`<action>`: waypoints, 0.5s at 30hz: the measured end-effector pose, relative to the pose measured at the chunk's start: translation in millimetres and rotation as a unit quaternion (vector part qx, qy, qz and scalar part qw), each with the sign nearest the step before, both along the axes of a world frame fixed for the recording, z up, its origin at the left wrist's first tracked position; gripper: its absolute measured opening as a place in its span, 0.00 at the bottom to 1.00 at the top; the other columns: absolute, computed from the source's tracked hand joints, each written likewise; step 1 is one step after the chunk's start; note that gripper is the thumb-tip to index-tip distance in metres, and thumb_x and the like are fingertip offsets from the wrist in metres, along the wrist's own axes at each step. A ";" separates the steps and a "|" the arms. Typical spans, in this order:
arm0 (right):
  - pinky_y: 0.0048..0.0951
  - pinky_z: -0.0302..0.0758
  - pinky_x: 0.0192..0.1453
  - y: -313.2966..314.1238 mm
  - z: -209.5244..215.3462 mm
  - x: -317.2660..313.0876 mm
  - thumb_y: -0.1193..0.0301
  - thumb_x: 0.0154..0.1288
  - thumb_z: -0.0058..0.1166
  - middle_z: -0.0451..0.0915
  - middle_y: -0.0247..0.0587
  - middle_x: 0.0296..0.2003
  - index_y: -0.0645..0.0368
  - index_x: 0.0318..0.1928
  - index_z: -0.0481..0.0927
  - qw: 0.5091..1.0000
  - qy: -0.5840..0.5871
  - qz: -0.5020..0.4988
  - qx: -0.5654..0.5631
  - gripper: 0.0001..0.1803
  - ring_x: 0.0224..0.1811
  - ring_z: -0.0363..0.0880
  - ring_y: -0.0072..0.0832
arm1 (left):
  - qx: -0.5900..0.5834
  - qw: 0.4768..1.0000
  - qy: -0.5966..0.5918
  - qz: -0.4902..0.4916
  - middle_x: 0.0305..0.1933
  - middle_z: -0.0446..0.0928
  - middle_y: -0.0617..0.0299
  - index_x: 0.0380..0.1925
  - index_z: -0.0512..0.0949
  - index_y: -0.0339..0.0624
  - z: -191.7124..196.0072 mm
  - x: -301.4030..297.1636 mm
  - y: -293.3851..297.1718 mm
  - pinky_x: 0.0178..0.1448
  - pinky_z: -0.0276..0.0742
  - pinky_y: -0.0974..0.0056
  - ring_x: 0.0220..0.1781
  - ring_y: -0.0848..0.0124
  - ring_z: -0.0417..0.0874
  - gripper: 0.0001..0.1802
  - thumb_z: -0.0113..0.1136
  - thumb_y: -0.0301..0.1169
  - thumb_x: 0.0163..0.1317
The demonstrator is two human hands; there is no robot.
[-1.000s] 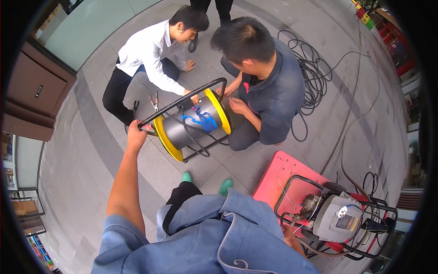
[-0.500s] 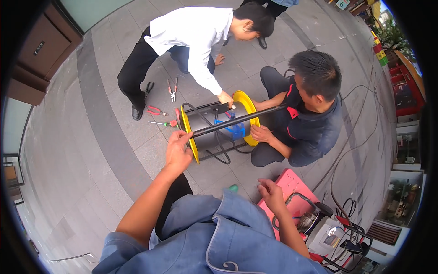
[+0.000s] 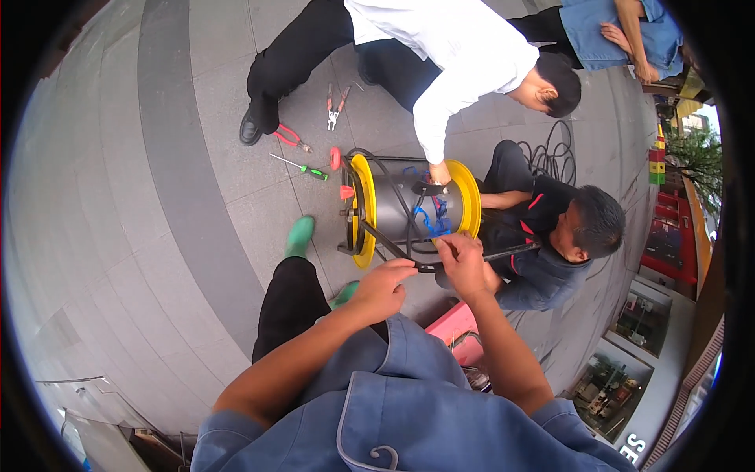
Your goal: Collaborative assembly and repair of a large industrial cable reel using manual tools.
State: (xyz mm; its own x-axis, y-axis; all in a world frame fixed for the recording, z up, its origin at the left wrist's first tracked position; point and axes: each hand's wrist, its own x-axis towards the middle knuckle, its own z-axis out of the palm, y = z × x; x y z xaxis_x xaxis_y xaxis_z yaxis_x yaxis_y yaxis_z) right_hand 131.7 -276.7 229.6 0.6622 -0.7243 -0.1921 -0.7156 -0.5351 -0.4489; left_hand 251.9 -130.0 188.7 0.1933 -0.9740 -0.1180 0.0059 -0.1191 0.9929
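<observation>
A cable reel (image 3: 391,206) with a grey drum and yellow end discs lies on its side in front of me. A black frame bar (image 3: 510,252) runs along its near side. My left hand (image 3: 383,291) has its fingers closed at the left end of this bar. Over the bar's middle, my right hand (image 3: 465,266) is pinched; what lies between its fingertips is hidden. Black cable (image 3: 409,206) and blue strips (image 3: 434,220) lie on the drum. A co-worker's hand (image 3: 439,173), from a white sleeve, touches the drum's far side.
Another co-worker (image 3: 543,228) in dark clothes crouches at the reel's right. Pliers (image 3: 293,138), long-handled pliers (image 3: 335,108) and a green-handled screwdriver (image 3: 303,166) lie left on the paving. Coiled cable (image 3: 550,153) lies behind; a pink board (image 3: 454,324) stands near my right forearm.
My right hand has risen from beside the pink board to the bar. My left hand remains at the bar's end, and the bar has swung lower, toward me. My view has shifted.
</observation>
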 end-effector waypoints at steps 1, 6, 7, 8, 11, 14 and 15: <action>0.35 0.72 0.30 -2.2 -4.6 -1.7 0.69 0.56 0.55 0.78 0.45 0.25 0.60 0.31 0.79 0.999 0.021 -0.043 0.026 0.07 0.26 0.77 0.40 | 0.034 0.999 0.007 0.012 0.46 0.74 0.50 0.40 0.76 0.35 -6.0 3.0 8.1 0.54 0.69 0.59 0.49 0.54 0.74 0.19 0.48 0.20 0.45; 0.36 0.71 0.28 -4.4 -21.6 -3.9 0.64 0.58 0.53 0.77 0.45 0.21 0.58 0.27 0.78 0.996 0.068 0.017 -0.060 0.11 0.24 0.76 0.42 | 0.196 0.979 -0.016 0.042 0.38 0.77 0.52 0.38 0.78 0.40 -63.5 14.5 73.5 0.45 0.74 0.60 0.40 0.57 0.79 0.15 0.50 0.22 0.48; 0.37 0.71 0.28 -4.0 -20.6 -3.2 0.63 0.59 0.51 0.77 0.46 0.21 0.57 0.25 0.77 0.994 0.085 0.022 -0.071 0.12 0.23 0.76 0.43 | 0.197 0.979 -0.019 0.043 0.38 0.77 0.52 0.38 0.78 0.40 -73.2 14.2 89.5 0.45 0.74 0.60 0.40 0.57 0.79 0.15 0.50 0.22 0.48; 0.38 0.70 0.27 -4.0 -21.2 -2.1 0.63 0.59 0.50 0.77 0.46 0.21 0.57 0.24 0.76 0.991 0.101 0.027 -0.082 0.13 0.23 0.75 0.44 | 0.221 0.972 -0.052 0.055 0.37 0.78 0.53 0.37 0.78 0.40 -82.3 13.6 104.3 0.43 0.75 0.63 0.38 0.60 0.80 0.15 0.49 0.22 0.49; 0.40 0.69 0.26 -0.3 -22.3 -0.5 0.62 0.60 0.49 0.77 0.45 0.21 0.57 0.22 0.75 0.994 0.064 0.015 -0.087 0.14 0.23 0.75 0.45 | 0.270 0.955 -0.095 0.073 0.34 0.79 0.55 0.36 0.79 0.41 -103.6 -3.4 126.7 0.40 0.76 0.64 0.36 0.63 0.81 0.14 0.49 0.22 0.50; 0.41 0.70 0.27 -3.1 -26.5 -5.4 0.63 0.61 0.48 0.77 0.45 0.21 0.56 0.23 0.76 0.996 0.063 -0.008 -0.069 0.14 0.23 0.76 0.45 | 0.296 0.946 -0.111 0.069 0.35 0.79 0.55 0.36 0.79 0.43 -114.4 -29.1 130.6 0.41 0.76 0.63 0.36 0.63 0.81 0.12 0.50 0.25 0.51; 0.42 0.70 0.28 -2.9 -30.4 -7.3 0.62 0.61 0.48 0.77 0.45 0.21 0.56 0.24 0.77 0.996 0.060 -0.012 -0.058 0.14 0.24 0.76 0.46 | 0.311 0.942 -0.113 0.050 0.36 0.78 0.54 0.35 0.80 0.44 -116.3 -38.3 130.6 0.42 0.75 0.59 0.38 0.59 0.80 0.11 0.51 0.27 0.51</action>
State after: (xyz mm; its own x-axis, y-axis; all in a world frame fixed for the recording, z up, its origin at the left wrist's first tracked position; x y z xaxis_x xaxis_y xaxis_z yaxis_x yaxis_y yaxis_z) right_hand 124.4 -279.6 199.2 0.6216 -0.7616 -0.1834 -0.7737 -0.5601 -0.2962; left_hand 213.6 0.5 72.4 0.3690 -0.7053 -0.6053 -0.1553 -0.6889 0.7080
